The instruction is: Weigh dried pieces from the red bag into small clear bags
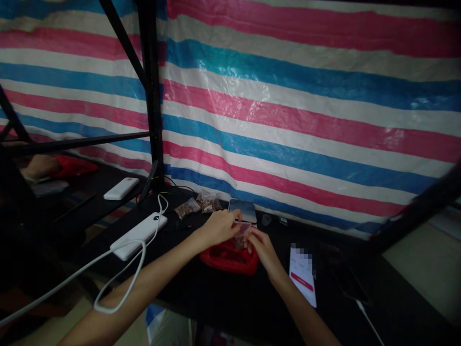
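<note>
Between both hands is a small clear plastic bag (pixel 240 235) with brown bits in its lower part, held above a red container (pixel 230 259) on the black table. My left hand (pixel 221 225) has its fingers closed at the bag's upper left edge. On the bag's right side, my right hand (pixel 256 239) pinches it. Two filled clear bags lie behind my left forearm, one bag (pixel 187 208) left of the other bag (pixel 209 203). Just behind the hands lies a flat, dark, shiny rectangular object (pixel 243 210).
A white power bank (pixel 139 235) with a looping white cable lies left; the cable crosses my left forearm. To the right are a lit phone (pixel 302 276) and a dark phone (pixel 347 276) on a cable. A small clear cup (pixel 266 219) stands behind. Another person's hand (pixel 41 167) shows far left.
</note>
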`<state>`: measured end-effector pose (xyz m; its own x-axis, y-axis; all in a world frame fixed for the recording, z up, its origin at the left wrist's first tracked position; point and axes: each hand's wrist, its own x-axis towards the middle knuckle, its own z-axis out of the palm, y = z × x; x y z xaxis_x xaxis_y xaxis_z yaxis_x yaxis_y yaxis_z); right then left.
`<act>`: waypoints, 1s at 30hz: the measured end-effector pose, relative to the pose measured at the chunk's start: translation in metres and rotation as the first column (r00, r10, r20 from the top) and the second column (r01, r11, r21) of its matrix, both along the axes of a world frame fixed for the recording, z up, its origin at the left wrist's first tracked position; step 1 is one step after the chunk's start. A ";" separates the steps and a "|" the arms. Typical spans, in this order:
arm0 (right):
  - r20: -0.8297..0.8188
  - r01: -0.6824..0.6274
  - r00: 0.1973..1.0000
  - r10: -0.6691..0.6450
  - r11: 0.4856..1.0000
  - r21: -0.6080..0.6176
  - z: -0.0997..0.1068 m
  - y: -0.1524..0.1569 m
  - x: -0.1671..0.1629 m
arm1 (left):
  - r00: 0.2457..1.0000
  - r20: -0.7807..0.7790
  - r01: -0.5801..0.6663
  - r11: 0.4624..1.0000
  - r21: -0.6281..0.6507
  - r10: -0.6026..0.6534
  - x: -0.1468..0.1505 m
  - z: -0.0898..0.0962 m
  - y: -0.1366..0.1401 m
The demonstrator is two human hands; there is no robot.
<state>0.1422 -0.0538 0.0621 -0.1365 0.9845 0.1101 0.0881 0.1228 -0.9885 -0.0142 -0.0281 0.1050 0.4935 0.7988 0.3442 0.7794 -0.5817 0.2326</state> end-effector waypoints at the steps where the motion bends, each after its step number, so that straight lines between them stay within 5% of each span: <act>1: 0.033 0.006 0.999 -0.006 1.000 0.011 0.000 0.000 0.000 | 1.000 0.026 0.016 1.000 -0.010 -0.016 -0.001 0.000 0.001; 5: 0.048 0.081 0.995 -0.083 0.996 0.049 -0.007 0.003 0.005 | 0.965 0.257 0.090 0.984 -0.154 -0.048 -0.009 -0.003 0.008; 9: -0.024 0.249 0.969 -0.248 0.965 0.087 -0.011 0.005 0.011 | 0.847 0.525 0.270 0.921 -0.280 -0.088 -0.014 -0.004 0.012; 13: -0.118 0.083 0.989 -0.092 0.993 -0.079 -0.002 0.003 0.010 | 0.742 0.662 0.393 0.867 -0.307 -0.102 -0.012 -0.002 0.010; 18: -0.186 -0.113 0.980 0.068 0.964 -0.241 0.012 0.004 0.011 | 0.674 0.730 0.474 0.823 -0.313 -0.110 -0.015 -0.008 0.012; 21: -0.090 -0.049 0.996 0.029 0.971 -0.234 0.012 0.012 0.018 | 0.754 0.648 0.451 0.807 -0.382 -0.114 -0.027 -0.014 0.015; 26: 0.286 -0.025 0.958 0.027 1.000 -0.009 0.011 0.028 0.032 | 0.940 0.322 0.218 0.921 -0.324 -0.109 -0.050 -0.023 0.016; 28: 0.589 -0.039 0.806 -0.053 0.989 0.142 0.016 0.029 0.034 | 0.967 0.216 0.192 0.948 -0.254 -0.138 -0.054 -0.027 0.015; 30: 0.807 -0.115 0.564 -0.177 0.950 0.289 0.022 0.028 0.031 | 0.975 0.066 0.222 0.958 -0.181 -0.214 -0.055 -0.032 0.013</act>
<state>0.1736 -0.0262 0.0837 -0.2803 0.9317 0.2311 0.8439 0.3539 -0.4032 -0.0691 -0.0147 0.0731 0.6501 0.7256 0.2257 0.6248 -0.6795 0.3847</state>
